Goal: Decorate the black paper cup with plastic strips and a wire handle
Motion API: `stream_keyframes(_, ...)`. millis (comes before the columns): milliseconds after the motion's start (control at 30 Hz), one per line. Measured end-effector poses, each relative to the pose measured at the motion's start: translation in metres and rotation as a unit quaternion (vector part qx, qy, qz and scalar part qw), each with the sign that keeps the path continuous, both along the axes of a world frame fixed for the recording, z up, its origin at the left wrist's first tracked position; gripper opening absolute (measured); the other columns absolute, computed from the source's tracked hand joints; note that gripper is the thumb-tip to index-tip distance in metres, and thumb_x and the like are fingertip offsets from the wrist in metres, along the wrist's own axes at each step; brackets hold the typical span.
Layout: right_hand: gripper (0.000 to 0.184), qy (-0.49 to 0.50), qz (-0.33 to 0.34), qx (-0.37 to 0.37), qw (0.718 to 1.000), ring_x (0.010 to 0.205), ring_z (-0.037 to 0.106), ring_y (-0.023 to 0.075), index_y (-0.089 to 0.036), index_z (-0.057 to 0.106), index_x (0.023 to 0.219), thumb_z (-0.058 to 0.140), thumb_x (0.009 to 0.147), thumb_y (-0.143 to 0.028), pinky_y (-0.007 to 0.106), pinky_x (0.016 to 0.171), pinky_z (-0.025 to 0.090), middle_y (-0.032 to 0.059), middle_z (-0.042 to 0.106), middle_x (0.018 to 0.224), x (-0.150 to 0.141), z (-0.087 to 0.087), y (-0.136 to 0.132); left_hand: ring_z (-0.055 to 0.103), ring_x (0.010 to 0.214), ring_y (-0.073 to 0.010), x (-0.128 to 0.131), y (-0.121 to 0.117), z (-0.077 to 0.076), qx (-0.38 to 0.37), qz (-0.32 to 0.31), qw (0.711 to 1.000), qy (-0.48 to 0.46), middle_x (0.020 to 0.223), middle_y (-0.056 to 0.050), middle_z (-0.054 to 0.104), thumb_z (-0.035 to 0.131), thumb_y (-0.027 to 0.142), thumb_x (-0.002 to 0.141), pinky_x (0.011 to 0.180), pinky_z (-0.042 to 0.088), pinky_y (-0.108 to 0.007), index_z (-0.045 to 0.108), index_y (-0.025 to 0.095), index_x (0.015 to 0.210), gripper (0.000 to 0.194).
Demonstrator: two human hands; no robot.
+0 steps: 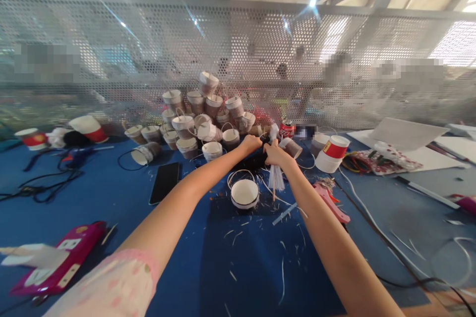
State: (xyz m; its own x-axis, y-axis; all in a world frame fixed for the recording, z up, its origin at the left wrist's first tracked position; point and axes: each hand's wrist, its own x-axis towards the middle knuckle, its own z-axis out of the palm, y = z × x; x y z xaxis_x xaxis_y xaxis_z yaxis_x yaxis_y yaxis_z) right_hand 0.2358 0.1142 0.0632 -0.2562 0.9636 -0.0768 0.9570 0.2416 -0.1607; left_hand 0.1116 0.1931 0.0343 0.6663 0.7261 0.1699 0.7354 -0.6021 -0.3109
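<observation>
Both my arms reach forward over the blue table (238, 267). My left hand (253, 143) is closed beside the stacked small cups; whatever its fingers hold is hidden. Close to its right, my right hand (277, 153) is also closed, its fingertips at a dark object (256, 161) whose kind I cannot make out. A bunched clear plastic bundle (275, 179) shows above and below my right hand; I cannot tell whether the fingers grip it. Nearer to me stands a small white-lined cup (244, 194) with a thin loop handle.
Many handled cups (184, 126) are piled before a perforated metal screen (148, 39). A black phone (164, 183) lies left, near a magenta power strip (67, 257). Right are a red can (286, 129), red-and-white cups (332, 153), a pink-handled tool (332, 203) and cables. White scraps litter the table.
</observation>
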Motion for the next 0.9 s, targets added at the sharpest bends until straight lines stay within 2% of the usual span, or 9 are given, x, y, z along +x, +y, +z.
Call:
stream_keyframes(100,0.058,0.002,0.003,-0.016,1.000,0.088,0.063,0.0224,-0.009,0.050,0.117,0.070,0.062,-0.012,0.032,0.076,0.048,0.0218,0.037,0.127,0.001,0.003,0.001,0.065,0.088,-0.0222,-0.004,0.002,0.011,-0.021,0.014,1.000,0.004,0.092,-0.018,0.067,0.054,0.018,0.083,0.075,0.050,-0.033,0.067,0.006,0.093,0.020)
stream_keyframes(167,0.058,0.004,0.009,-0.025,1.000,0.090,0.061,0.0233,-0.010,0.050,0.116,0.071,0.062,-0.013,0.031,0.075,0.048,0.0210,0.040,0.126,0.001,0.005,0.001,0.066,0.086,-0.0221,-0.007,0.005,0.019,-0.036,0.016,0.999,0.005,0.091,-0.018,0.068,0.054,0.016,0.082,0.073,0.048,-0.029,0.070,0.008,0.090,0.020)
stream_keyframes(400,0.058,0.005,0.011,-0.028,1.000,0.082,0.062,0.0231,-0.009,0.052,0.115,0.071,0.061,-0.012,0.030,0.067,0.047,0.0211,0.046,0.120,0.003,0.010,-0.002,0.065,0.083,-0.0152,-0.019,0.026,0.044,-0.099,-0.023,0.995,0.000,0.091,-0.005,0.073,0.061,0.016,0.073,0.069,0.044,-0.020,0.074,0.022,0.084,0.017)
stream_keyframes(533,0.052,0.009,0.016,-0.004,1.000,0.079,0.062,0.0229,-0.008,0.053,0.115,0.068,0.065,-0.012,0.031,0.068,0.046,0.0206,0.048,0.118,0.006,0.013,-0.002,0.064,0.080,-0.0116,-0.024,0.032,0.049,-0.131,-0.043,0.990,-0.020,0.088,-0.001,0.074,0.056,0.010,0.074,0.066,0.041,-0.017,0.074,0.022,0.084,0.023)
stream_keyframes(633,0.047,0.012,0.018,0.021,1.000,0.081,0.061,0.0232,-0.008,0.054,0.114,0.063,0.068,-0.010,0.032,0.070,0.045,0.0194,0.051,0.114,0.011,0.021,-0.003,0.063,0.080,-0.0115,-0.029,0.038,0.050,-0.146,-0.050,0.987,-0.045,0.090,-0.003,0.074,0.052,0.008,0.074,0.065,0.039,-0.017,0.074,0.019,0.088,0.027)
stream_keyframes(767,0.044,0.015,0.031,0.043,0.998,0.090,0.057,0.0235,-0.012,0.055,0.113,0.063,0.069,-0.013,0.028,0.073,0.044,0.0132,0.058,0.101,0.021,0.038,-0.008,0.062,0.073,-0.0125,-0.034,0.047,0.053,-0.157,-0.042,0.984,-0.074,0.086,-0.005,0.073,0.054,0.011,0.073,0.062,0.038,-0.019,0.073,0.014,0.090,0.025)
stream_keyframes(900,0.044,0.009,0.035,0.034,0.999,0.084,0.057,0.0193,-0.015,0.057,0.109,0.065,0.066,-0.013,0.025,0.070,0.044,0.0092,0.058,0.097,0.024,0.046,-0.011,0.060,0.069,-0.0118,-0.034,0.050,0.064,-0.153,-0.039,0.984,-0.083,0.082,-0.003,0.072,0.059,0.017,0.073,0.063,0.037,-0.020,0.073,0.017,0.088,0.020)
